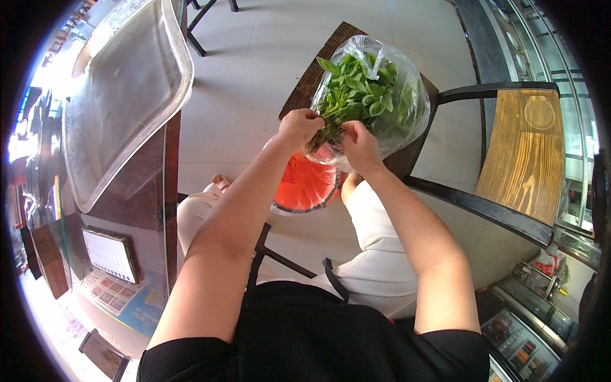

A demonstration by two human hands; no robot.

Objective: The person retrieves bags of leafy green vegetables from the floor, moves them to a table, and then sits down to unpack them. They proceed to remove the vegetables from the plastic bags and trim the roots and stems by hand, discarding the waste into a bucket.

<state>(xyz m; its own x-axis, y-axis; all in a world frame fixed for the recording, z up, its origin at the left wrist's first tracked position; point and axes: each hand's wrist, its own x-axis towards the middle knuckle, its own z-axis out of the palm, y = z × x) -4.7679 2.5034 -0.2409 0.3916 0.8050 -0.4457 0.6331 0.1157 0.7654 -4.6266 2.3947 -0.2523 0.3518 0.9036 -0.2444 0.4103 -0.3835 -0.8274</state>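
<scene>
A bunch of leafy green herbs (355, 95) with thin stems lies in the mouth of a clear plastic bag (405, 114). The bag rests on a dark wooden stool or bench (305, 90) before me. My left hand (300, 128) pinches the stem ends at the left side of the bunch. Close by on the right, my right hand (361, 145) has its thumb and fingers bent together at the lower stems and bag edge; whether it grips a stem is hidden. Below both hands stands a red basin or bin (305, 184) with a clear plastic liner.
To the left, a translucent plastic tray (129, 95) and a phone (110, 254) with a lit screen lie on a glass-topped table (148, 248). A wooden chair (522, 157) with a black frame stands at right. Glass cabinets (573, 119) line the right edge.
</scene>
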